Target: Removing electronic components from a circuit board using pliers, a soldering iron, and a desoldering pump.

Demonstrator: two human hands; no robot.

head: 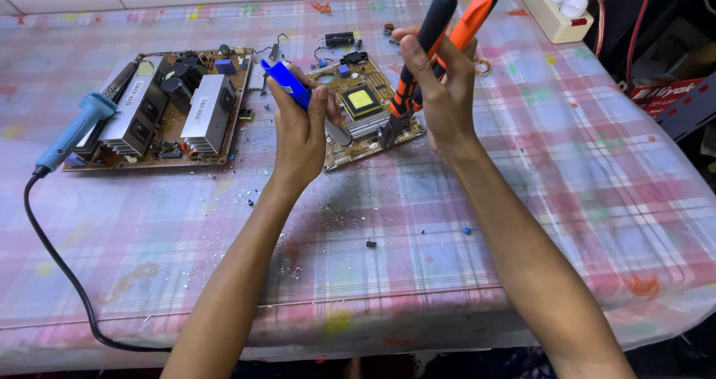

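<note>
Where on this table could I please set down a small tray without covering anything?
Free: the right side of the tablecloth, between the right hand and the power strip. Crowded: the back left, with two circuit boards and the soldering iron.

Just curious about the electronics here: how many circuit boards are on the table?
2. A larger circuit board lies at the left; a smaller circuit board sits in the middle, partly behind the hands.
</note>
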